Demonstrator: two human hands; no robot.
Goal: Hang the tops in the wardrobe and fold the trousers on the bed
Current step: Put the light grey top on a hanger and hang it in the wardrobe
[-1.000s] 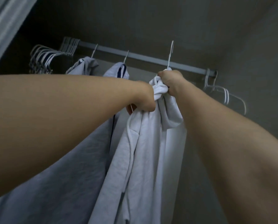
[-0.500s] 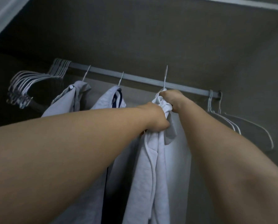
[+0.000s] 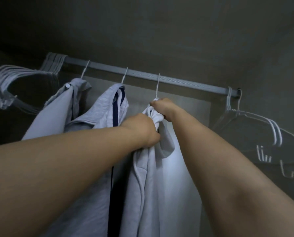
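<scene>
Hook of the white hanger (image 3: 158,86) now sits over the wardrobe rail (image 3: 160,79); a second ago the same hook was held in front of the rail with its tip above it, so the hang itself looks done for this garment (seating of the hook on the far side of the rail is not visible). Judgement: what remains here is settling the neck and letting go.

White top (image 3: 161,168) hangs below the rail, third garment from the rail's left end, just right of the grey top with the navy stripe (image 3: 108,110), which in turn is right of a pale blue shirt (image 3: 69,103). Long axis of the white top runs vertically, neck up at the hanger, hem out of view below. The hanger shank stands nearly upright.

Right hand (image 3: 163,106), directly under the rail, grips the bunched neck of the white top with closed fingers. Left hand (image 3: 142,129), lower and to the left, has fingers curled into the cloth just under the collar, clutching it.

Empty white hangers cluster at the left end of the rail (image 3: 14,84); a few more hang at its right end (image 3: 255,124).

Trousers and bed are not in view; that part of the task cannot be assessed.
</scene>
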